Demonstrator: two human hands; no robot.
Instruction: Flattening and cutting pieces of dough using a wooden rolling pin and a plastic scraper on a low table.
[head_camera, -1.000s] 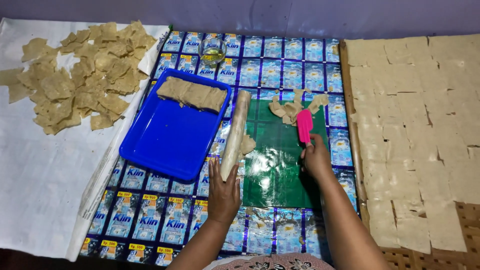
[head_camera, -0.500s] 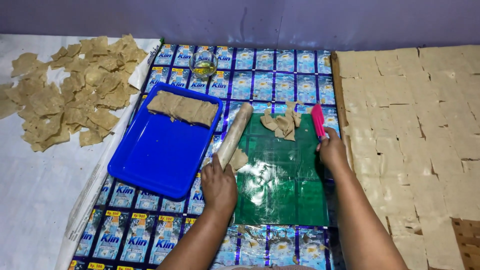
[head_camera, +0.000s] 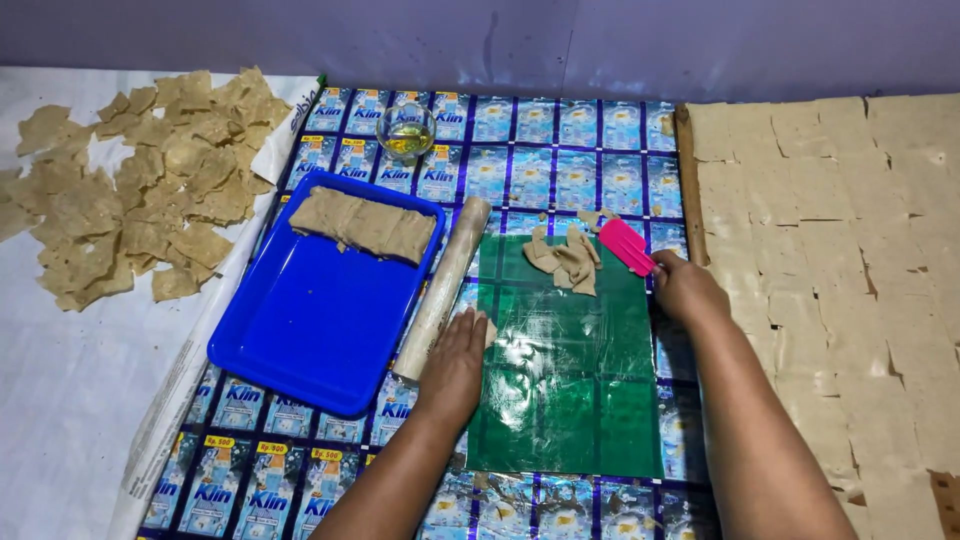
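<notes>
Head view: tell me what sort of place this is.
Probably a home or small workshop floor set up for making crackers or chips by hand. A rolling pin lies beside a green sheet with dough scraps, cut dough squares dry on the right, and a blue tray holds more dough.

Plain purplish-grey wall (head_camera: 560, 40) runs along the whole 12 o'clock edge, kinda dim with a few faint streaks on it. The floor's pretty much buried: a mat made of shiny blue sachet wrappers (head_camera: 560, 140) covers the middle from 12 down to 6 o'clock, a white woven plastic sheet (head_camera: 70, 400) spreads out over at 9 o'clock, and a wooden board (head_camera: 686, 180) edge shows at about 2 o'clock. Light is soft and even, bouncing glare off the wrappers, no hard shadows anywhere. No windows or furniture in view.
</notes>
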